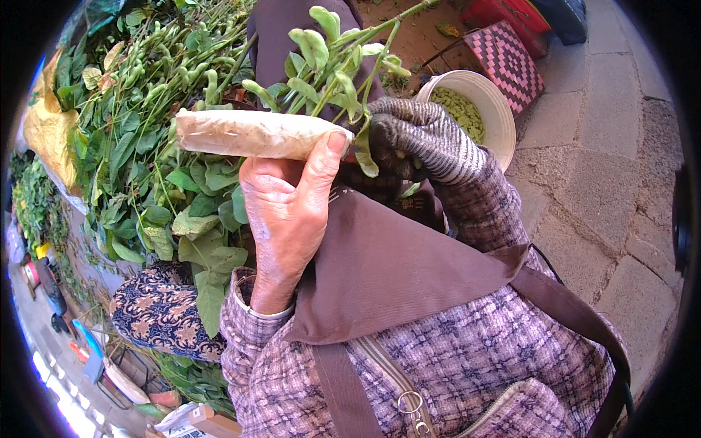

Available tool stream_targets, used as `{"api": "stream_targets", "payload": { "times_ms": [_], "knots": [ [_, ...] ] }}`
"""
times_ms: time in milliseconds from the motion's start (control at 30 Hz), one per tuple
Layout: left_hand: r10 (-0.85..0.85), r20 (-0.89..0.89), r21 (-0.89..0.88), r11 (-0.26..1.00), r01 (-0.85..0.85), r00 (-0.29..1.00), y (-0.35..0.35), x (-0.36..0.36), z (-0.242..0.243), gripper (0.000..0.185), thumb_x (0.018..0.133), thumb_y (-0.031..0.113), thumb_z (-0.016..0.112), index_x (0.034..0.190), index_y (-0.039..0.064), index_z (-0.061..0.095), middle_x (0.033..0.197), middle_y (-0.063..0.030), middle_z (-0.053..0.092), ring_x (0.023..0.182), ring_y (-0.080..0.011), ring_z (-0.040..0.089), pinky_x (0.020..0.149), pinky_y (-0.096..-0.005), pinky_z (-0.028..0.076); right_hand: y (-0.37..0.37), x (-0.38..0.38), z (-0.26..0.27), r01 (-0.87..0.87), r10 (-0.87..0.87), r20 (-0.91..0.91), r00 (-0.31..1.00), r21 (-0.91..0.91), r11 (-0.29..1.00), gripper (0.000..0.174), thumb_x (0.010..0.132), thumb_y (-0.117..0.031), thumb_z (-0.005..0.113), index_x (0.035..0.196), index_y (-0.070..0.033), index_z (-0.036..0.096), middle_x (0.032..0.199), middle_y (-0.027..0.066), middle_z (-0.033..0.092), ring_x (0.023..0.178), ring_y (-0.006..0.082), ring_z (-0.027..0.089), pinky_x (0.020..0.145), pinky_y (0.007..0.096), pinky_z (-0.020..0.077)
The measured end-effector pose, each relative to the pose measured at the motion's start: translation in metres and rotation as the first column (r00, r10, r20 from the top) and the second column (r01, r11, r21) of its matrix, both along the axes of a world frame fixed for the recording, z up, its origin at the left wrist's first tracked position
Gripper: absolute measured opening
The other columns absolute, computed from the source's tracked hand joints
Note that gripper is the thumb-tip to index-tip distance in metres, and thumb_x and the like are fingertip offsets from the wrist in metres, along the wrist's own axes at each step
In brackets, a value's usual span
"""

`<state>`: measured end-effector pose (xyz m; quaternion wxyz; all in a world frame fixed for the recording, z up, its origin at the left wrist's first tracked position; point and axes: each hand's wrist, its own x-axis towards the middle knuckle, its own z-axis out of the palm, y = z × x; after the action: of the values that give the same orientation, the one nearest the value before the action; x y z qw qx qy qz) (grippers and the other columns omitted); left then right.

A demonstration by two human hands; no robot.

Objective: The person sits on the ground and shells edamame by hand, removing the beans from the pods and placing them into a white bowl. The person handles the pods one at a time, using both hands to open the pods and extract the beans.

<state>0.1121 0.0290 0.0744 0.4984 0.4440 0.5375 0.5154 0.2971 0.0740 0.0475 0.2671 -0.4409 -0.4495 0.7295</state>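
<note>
My bare left hand (290, 213) grips a thick, flattened bar (246, 134) wrapped in whitish, stained film or tape; I cannot tell what is inside. Its right end meets a green soybean pod (364, 150) hanging by my gloved fingers. In a grey-and-white striped glove, my right hand (416, 137) is closed on a soybean stalk (378, 65) near that pod. Plump pods (309, 46) hang along the stalk, above the wrapped bar. Part of the gloved fingers is in shadow.
A white bucket (506, 131) beside my right hand holds shelled green beans (457, 112). A large heap of soybean plants (137, 126) lies at left. Behind the bucket is a pink-and-black woven item (504, 65). Stone paving (597, 180) runs along the right.
</note>
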Motion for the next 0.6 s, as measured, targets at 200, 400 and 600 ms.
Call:
{"api": "stream_targets", "payload": {
  "times_ms": [200,400,600],
  "knots": [
    [-0.035,0.004,0.030,0.999,0.035,0.999,-0.001,0.002,-0.009,0.010,0.088,0.007,0.069,0.091,-0.002,0.066,0.079,0.0001,0.063,0.069,-0.0059,0.054,0.063,-0.0211,0.043,0.002,0.003,0.008,0.028,-0.027,0.052,0.998,-0.029,0.999,0.034,0.086,-0.023,0.068,0.112,-0.001,0.062,0.084,0.0029,0.063,0.070,0.0080,0.054,0.061,0.0222,0.0417],
    [-0.036,0.112,-0.057,0.998,0.042,0.993,-0.001,-0.019,0.008,0.016,0.086,0.000,0.067,0.102,-0.001,0.065,0.093,-0.0100,0.069,0.080,-0.0186,0.069,0.074,-0.0292,0.056,0.010,0.003,0.012,-0.029,-0.020,0.404,0.914,0.114,0.993,0.026,0.083,-0.014,0.072,0.103,0.002,0.065,0.080,0.0030,0.065,0.073,0.0076,0.058,0.066,0.0228,0.0485],
    [0.127,-0.009,0.067,0.990,-0.126,0.992,0.018,-0.061,0.009,0.020,0.092,0.016,0.063,0.100,-0.002,0.066,0.090,-0.0134,0.071,0.075,-0.0185,0.069,0.065,-0.0275,0.055,0.007,0.006,0.006,-0.116,-0.064,0.501,0.863,0.320,0.940,0.026,0.088,-0.014,0.065,0.107,0.004,0.064,0.084,0.0088,0.067,0.076,0.0125,0.063,0.072,0.0264,0.0514]
  ]
}}
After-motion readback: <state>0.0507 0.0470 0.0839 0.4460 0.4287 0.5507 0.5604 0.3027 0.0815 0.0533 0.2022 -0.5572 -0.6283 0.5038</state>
